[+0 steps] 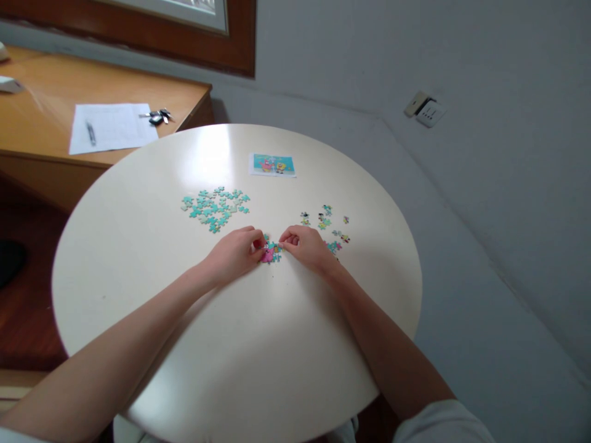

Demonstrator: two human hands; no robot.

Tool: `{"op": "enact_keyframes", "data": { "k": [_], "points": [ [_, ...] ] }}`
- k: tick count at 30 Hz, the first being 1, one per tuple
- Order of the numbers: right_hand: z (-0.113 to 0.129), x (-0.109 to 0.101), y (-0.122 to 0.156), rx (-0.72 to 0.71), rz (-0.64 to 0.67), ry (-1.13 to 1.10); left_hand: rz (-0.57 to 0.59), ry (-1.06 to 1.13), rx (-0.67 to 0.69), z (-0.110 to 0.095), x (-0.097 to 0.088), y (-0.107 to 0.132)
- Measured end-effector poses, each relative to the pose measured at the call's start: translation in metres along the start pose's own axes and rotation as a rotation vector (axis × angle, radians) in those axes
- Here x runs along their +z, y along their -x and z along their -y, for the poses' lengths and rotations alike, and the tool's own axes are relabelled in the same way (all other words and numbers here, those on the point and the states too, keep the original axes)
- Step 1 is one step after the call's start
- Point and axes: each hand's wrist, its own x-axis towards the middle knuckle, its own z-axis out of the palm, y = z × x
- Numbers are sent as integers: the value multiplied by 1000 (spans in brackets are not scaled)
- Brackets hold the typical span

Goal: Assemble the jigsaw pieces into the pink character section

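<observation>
On the round cream table point(231, 344) my left hand point(236, 253) and my right hand point(307, 247) meet over a small joined cluster of pink and teal puzzle pieces point(271, 253). Both hands have their fingers curled in a pinch on those pieces. A pile of loose teal pieces point(215, 209) lies beyond my left hand. Several scattered mixed-colour pieces point(329, 224) lie just beyond my right hand. A small reference picture point(272, 165) lies flat at the table's far side.
A wooden desk point(41, 111) stands to the far left with a sheet of paper point(111, 126), a pen and keys point(157, 115). White walls close in at the right, with a wall switch point(427, 111).
</observation>
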Motion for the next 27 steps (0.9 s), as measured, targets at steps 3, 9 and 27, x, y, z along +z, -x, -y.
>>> {"op": "enact_keyframes", "data": {
  "k": [3,9,27],
  "points": [
    [0,0,0,2,0,-8,-10,-2,4,0,1,0],
    [-1,1,0,-9,-3,-13,-27,-5,24,3,3,-1],
    [-2,-1,0,-39,25,10,-7,8,9,1,1,-1]
  ]
}}
